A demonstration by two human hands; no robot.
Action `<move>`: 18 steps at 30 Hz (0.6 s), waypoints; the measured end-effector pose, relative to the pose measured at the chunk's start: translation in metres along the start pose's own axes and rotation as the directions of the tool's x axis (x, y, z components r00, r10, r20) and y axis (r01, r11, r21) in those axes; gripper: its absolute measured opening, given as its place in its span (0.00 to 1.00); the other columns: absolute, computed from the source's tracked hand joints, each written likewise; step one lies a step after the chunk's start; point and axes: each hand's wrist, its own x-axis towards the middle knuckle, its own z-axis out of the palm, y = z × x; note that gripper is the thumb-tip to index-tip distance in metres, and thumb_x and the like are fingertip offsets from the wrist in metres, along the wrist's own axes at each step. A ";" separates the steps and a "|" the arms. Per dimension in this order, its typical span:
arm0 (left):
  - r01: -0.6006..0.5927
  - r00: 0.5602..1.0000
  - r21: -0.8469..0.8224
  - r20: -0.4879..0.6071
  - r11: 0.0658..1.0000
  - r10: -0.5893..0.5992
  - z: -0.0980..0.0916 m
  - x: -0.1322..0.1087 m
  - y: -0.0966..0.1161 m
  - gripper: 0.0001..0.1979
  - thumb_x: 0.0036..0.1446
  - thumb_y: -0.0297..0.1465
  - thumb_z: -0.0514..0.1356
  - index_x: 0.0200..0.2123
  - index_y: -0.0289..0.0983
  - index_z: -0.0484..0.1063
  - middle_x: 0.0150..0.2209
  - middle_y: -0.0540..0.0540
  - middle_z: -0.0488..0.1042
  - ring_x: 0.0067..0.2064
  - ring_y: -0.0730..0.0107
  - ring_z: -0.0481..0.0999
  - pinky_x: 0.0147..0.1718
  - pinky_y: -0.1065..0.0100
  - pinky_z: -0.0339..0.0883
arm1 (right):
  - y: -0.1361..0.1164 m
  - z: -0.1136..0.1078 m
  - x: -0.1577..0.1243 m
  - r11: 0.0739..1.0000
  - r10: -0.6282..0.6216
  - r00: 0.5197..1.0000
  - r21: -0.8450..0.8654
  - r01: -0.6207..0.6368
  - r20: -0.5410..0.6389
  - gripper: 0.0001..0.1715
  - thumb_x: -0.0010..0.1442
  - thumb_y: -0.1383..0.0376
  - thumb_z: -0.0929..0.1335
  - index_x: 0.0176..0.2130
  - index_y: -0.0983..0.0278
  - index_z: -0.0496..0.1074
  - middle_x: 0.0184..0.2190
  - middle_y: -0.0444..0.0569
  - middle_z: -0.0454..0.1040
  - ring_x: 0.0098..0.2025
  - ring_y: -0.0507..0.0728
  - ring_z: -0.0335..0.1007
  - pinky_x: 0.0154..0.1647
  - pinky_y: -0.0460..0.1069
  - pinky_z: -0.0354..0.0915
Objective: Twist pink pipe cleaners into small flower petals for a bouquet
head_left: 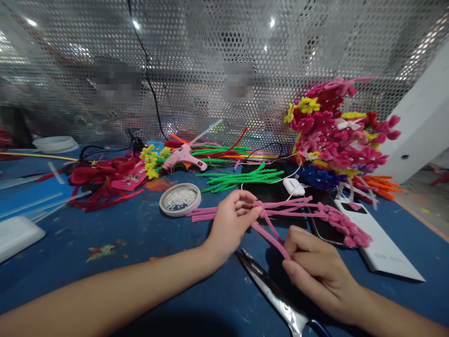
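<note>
My left hand (234, 216) pinches the looped part of a pink pipe cleaner (270, 238) between thumb and fingers. The strand's loose length runs down to the right, where my right hand (315, 267) grips it in curled fingers. Behind my left hand lie several straight pink pipe cleaners (203, 214). A cluster of pink pipe-cleaner flowers (345, 224) rests to the right, above my right hand. Scissors (270, 288) with partly spread blades and a dark blue handle lie on the blue table between my forearms.
Left of my hands stands a round dish of small white beads (180, 199). Beyond are green pipe cleaners (242, 179), a pink glue gun (184, 158) and red ribbons (105, 175). A large flower bunch (336, 131), white earbud case (293, 186) and white box (389, 252) are right. Perforated metal (210, 47) backs the table.
</note>
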 end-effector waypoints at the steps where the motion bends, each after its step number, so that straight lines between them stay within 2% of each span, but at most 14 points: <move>1: 0.000 1.000 -0.004 -0.008 1.000 0.000 0.000 -0.001 0.000 0.12 0.47 0.28 0.63 0.33 0.36 0.62 0.28 0.51 0.72 0.27 0.76 0.72 0.26 0.75 0.68 | 0.000 0.001 0.000 1.000 0.005 0.999 -0.015 -0.006 -0.039 0.18 0.59 0.73 0.59 0.19 0.64 0.59 0.21 0.44 0.58 0.25 0.50 0.56 0.25 0.47 0.55; 6: -0.011 1.000 0.016 -0.015 1.000 0.011 0.000 -0.005 0.000 0.17 0.49 0.26 0.63 0.34 0.39 0.54 0.27 0.53 0.75 0.25 0.77 0.74 0.26 0.76 0.67 | 0.002 0.004 0.000 0.995 0.029 0.994 -0.088 -0.038 -0.109 0.20 0.58 0.75 0.61 0.18 0.65 0.55 0.19 0.43 0.54 0.23 0.49 0.53 0.23 0.47 0.51; 10: -0.030 1.000 0.020 -0.007 0.999 0.030 0.001 -0.008 0.002 0.18 0.49 0.27 0.63 0.33 0.39 0.53 0.27 0.54 0.74 0.25 0.75 0.75 0.27 0.73 0.68 | 0.004 0.005 -0.001 0.990 0.065 0.992 -0.118 -0.078 -0.110 0.21 0.58 0.75 0.61 0.17 0.65 0.53 0.19 0.42 0.53 0.23 0.49 0.51 0.23 0.47 0.49; 14: -0.040 0.999 0.038 0.003 0.998 0.040 0.002 -0.009 0.002 0.17 0.49 0.26 0.63 0.32 0.39 0.53 0.26 0.54 0.74 0.23 0.77 0.73 0.25 0.75 0.67 | 0.007 0.007 -0.002 0.989 0.053 0.992 -0.133 -0.068 -0.116 0.22 0.58 0.75 0.61 0.17 0.65 0.53 0.19 0.42 0.53 0.23 0.49 0.51 0.23 0.47 0.49; 18: -0.094 0.995 0.130 0.031 0.987 0.090 0.002 -0.013 0.000 0.16 0.50 0.26 0.62 0.32 0.40 0.54 0.28 0.54 0.73 0.24 0.78 0.72 0.24 0.77 0.65 | 0.008 0.008 -0.002 0.986 0.054 0.994 -0.150 -0.068 -0.099 0.22 0.59 0.75 0.61 0.16 0.65 0.53 0.19 0.42 0.53 0.23 0.49 0.51 0.23 0.47 0.49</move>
